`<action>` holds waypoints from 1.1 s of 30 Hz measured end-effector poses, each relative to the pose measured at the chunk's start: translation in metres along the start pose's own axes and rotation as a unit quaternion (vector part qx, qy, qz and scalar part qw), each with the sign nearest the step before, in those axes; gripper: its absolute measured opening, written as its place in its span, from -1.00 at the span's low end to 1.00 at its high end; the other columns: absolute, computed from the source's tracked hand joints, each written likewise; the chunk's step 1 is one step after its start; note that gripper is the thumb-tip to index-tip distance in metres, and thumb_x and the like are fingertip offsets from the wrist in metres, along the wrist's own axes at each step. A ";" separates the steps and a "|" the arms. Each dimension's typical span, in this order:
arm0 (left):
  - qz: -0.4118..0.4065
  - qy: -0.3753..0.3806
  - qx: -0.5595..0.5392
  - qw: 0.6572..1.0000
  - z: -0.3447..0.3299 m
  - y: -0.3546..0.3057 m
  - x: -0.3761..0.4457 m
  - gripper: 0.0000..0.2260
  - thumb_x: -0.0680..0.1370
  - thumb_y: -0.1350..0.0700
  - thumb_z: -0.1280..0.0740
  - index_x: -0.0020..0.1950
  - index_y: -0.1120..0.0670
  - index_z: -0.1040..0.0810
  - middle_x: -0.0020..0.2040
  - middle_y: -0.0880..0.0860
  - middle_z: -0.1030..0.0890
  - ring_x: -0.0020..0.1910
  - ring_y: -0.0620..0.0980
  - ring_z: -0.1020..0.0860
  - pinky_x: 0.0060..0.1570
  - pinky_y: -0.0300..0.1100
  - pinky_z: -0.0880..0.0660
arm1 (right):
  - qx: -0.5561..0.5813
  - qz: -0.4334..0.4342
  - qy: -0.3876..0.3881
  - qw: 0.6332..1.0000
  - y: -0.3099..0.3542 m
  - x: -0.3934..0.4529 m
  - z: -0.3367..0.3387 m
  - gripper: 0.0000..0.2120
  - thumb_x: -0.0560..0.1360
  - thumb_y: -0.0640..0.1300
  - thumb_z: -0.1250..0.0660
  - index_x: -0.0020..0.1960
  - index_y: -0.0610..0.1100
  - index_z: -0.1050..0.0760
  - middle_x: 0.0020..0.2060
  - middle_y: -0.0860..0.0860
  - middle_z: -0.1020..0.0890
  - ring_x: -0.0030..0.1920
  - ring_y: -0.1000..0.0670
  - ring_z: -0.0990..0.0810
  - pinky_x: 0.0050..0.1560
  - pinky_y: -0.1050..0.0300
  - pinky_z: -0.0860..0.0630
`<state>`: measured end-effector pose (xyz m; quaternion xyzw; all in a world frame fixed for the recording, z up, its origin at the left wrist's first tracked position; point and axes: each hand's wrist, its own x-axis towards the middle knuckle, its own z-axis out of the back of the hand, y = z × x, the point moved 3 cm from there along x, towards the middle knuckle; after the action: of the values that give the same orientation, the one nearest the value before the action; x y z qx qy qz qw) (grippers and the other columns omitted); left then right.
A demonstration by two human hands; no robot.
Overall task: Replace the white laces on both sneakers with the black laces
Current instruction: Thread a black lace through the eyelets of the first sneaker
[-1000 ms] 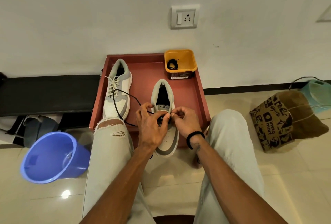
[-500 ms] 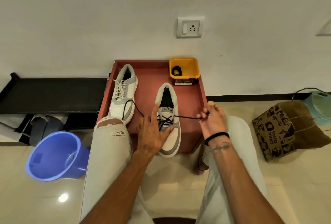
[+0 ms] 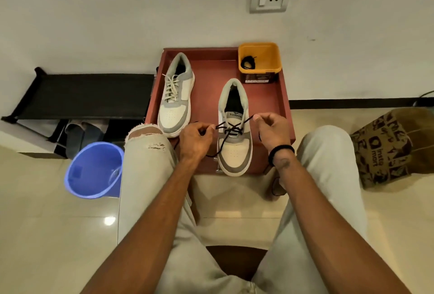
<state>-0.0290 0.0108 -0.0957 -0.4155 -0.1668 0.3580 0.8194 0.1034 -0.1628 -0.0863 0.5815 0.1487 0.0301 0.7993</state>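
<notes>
black lace [image 3: 231, 129]: threaded through the lowest eyelets of the right sneaker [image 3: 234, 129], centre of the frame; its two runs cross over the tongue and go out to either side, one to each hand.
left hand [image 3: 196, 140]: fingers curled, thumb and forefinger pinching the lace's left run just left of the shoe; a slack tail drops below the fist toward the tray's front edge.
right hand [image 3: 272, 130]: fingers curled, pinching the right run just right of the shoe, close to the tongue's height.
lace relative to grip: the crossing sits between the two hands, a little below the line joining the pinch points; both runs look taut from eyelet to fingers.
risk, uneven ends: I judge one tail could end up shorter if one hand pulls harder, since the lace slides freely through the bottom eyelets.
risk, shoe shift: its toe overhangs the front lip of the tray [image 3: 287, 115]; a sideways tug could skid or tip it off.
risk, lost end: the tips are hidden in the fists, so I cannot tell how much lace is spare.
left sneaker [image 3: 176, 94]: upper left on the tray, white lace [image 3: 171, 88] not yet removed.
tub [image 3: 259, 59]: orange, upper right of the tray, holding the second black lace [image 3: 248, 62] coiled.
</notes>
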 end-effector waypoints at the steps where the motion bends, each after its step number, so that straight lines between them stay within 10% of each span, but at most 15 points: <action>1: 0.012 0.001 -0.002 1.000 0.000 -0.002 0.000 -0.73 0.65 -0.01 -0.37 -0.06 0.15 -0.73 -0.27 -0.02 -0.62 -0.29 -0.12 -0.49 -0.26 -0.29 -0.38 | 0.065 -0.025 0.000 0.998 -0.002 0.001 0.000 -0.94 0.61 -0.17 -0.37 -0.05 -0.10 -0.59 -0.23 0.08 -0.71 -0.16 0.11 -0.67 -0.05 0.13 -0.62; 7: 0.093 0.067 -0.016 0.993 -0.009 -0.003 -0.001 -0.54 0.72 -0.14 -0.16 -0.18 0.10 -0.63 -0.32 0.04 -0.55 -0.33 -0.03 -0.47 -0.26 -0.11 -0.36 | 0.436 -0.081 0.090 0.892 0.003 0.003 0.002 -0.92 0.69 -0.20 -0.21 0.12 -0.21 -0.41 -0.05 -0.24 -0.69 0.06 -0.24 -0.70 0.15 -0.17 -0.60; 12: 0.084 0.075 -0.015 0.994 -0.009 -0.001 -0.002 -0.62 0.68 -0.13 -0.26 -0.07 0.12 -0.70 -0.27 0.01 -0.61 -0.31 -0.12 -0.48 -0.30 -0.21 -0.34 | 0.546 -0.116 0.083 0.826 0.004 0.007 0.014 -0.89 0.64 -0.19 -0.28 -0.06 -0.14 -0.50 -0.28 -0.06 -0.57 -0.29 -0.03 -0.59 -0.04 -0.03 -0.61; 16: 0.101 0.052 -0.042 0.993 -0.004 -0.001 -0.001 -0.62 0.66 -0.17 -0.29 -0.14 0.12 -0.58 -0.21 0.08 -0.63 -0.23 0.01 -0.53 -0.28 -0.17 -0.38 | 0.449 -0.098 0.033 0.887 0.005 0.010 0.027 -0.94 0.61 -0.16 -0.36 -0.04 -0.10 -0.53 -0.36 0.03 -0.49 -0.45 0.09 -0.38 -0.38 0.20 -0.38; 19: 0.113 0.047 -0.085 0.989 -0.004 -0.004 -0.001 -0.65 0.68 -0.11 -0.22 -0.07 0.08 -0.66 -0.09 0.16 -0.70 -0.16 0.08 -0.58 -0.16 -0.05 -0.50 | 0.113 0.037 0.012 0.993 0.013 0.003 0.030 -0.96 0.53 -0.16 -0.49 -0.05 -0.06 -0.64 -0.27 0.08 -0.64 -0.33 0.18 -0.56 -0.26 0.30 -0.48; 23: 0.104 0.039 -0.113 0.987 -0.004 -0.006 -0.003 -0.70 0.65 0.03 -0.21 -0.06 0.04 -0.72 -0.09 -0.03 -0.71 -0.10 0.03 -0.60 0.04 0.14 -0.59 | -0.271 0.106 0.117 0.950 0.000 -0.006 0.003 -0.92 0.53 -0.07 -0.49 -0.12 -0.05 -0.65 -0.32 0.08 -0.59 -0.31 0.16 -0.49 -0.27 0.28 -0.42; 27: 0.078 0.012 -0.077 0.994 0.000 -0.006 0.000 -0.78 0.64 0.02 -0.30 -0.07 0.11 -0.66 -0.24 -0.05 -0.59 -0.24 -0.08 -0.52 -0.15 -0.02 -0.58 | -0.236 0.090 0.054 0.966 -0.005 0.002 0.005 -0.87 0.57 -0.10 -0.43 -0.06 -0.15 -0.69 -0.24 0.01 -0.64 -0.20 0.02 -0.56 -0.10 0.14 -0.49; 33: 0.048 0.005 -0.023 0.999 0.000 -0.004 0.000 -0.62 0.65 -0.11 -0.32 -0.26 0.11 -0.54 -0.40 -0.09 -0.46 -0.40 -0.11 -0.40 -0.35 -0.19 -0.35 | 0.138 -0.067 -0.051 0.987 -0.011 0.017 0.021 -0.90 0.58 -0.17 -0.42 -0.12 -0.09 -0.60 -0.25 -0.12 -0.63 -0.34 0.02 -0.58 -0.28 0.10 -0.60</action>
<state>-0.0272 0.0093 -0.0924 -0.4436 -0.1511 0.3908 0.7922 0.1239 -0.1817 -0.0939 0.6755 0.1490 -0.0738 0.7183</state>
